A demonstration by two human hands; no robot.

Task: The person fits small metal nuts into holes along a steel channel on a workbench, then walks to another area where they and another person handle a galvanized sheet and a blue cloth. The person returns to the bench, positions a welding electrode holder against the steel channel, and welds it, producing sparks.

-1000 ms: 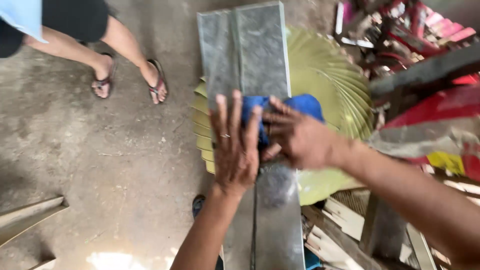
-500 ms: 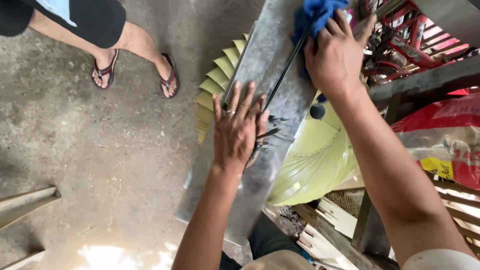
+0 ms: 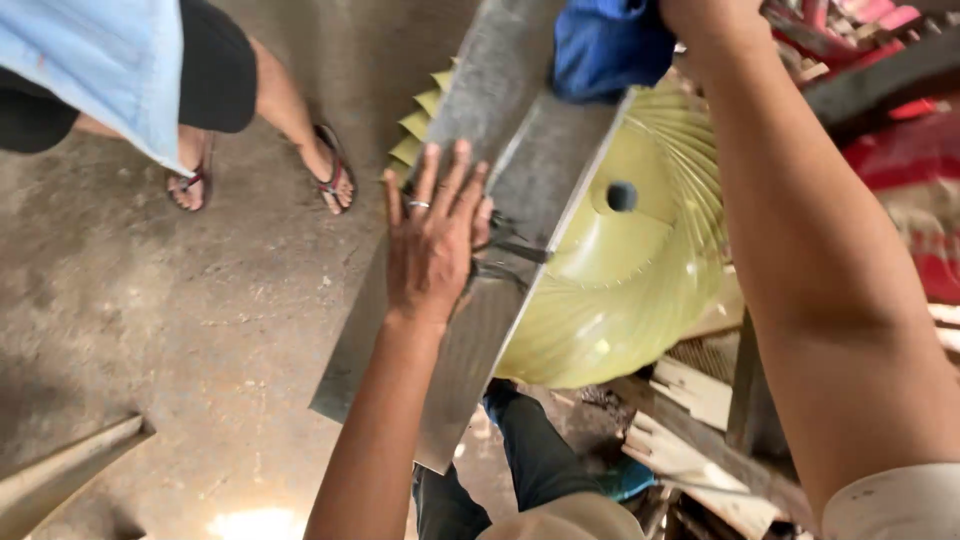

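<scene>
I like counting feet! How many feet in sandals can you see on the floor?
2. One sandalled foot stands at the upper left on the concrete floor; the other sandalled foot is just right of it, near the metal sheet. More may be hidden.

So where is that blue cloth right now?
The blue cloth sits at the top of the head view, on the far end of the metal sheet, under the right hand.
</scene>
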